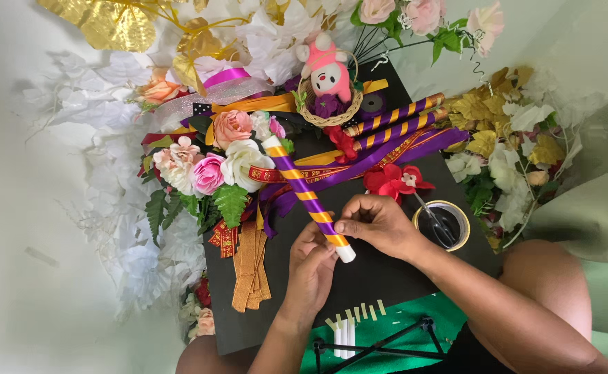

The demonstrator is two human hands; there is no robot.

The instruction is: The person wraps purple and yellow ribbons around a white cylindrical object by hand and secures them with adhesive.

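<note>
A large black rectangular board lies on the floor in front of the seated person, and everything else sits around or on it. Along the board's far and left edges spreads a heap of white, gold and pink artificial flowers and leaves, with a smaller cluster of gold and white blooms off its right edge. Purple and gold satin ribbons trail across the board's upper middle, beside a few finished sticks wrapped in purple and gold stripes. A little wicker basket holding a pink and white soft toy rests at the board's top edge. Near the board's right side stands a round gold-rimmed tin.

Over the board's centre, the white tube spiralled with purple and gold ribbon slants upward to the left. The left hand curls round its lower end from beneath, gripping it. The right hand pinches the ribbon against the tube, fingers closed.
</note>
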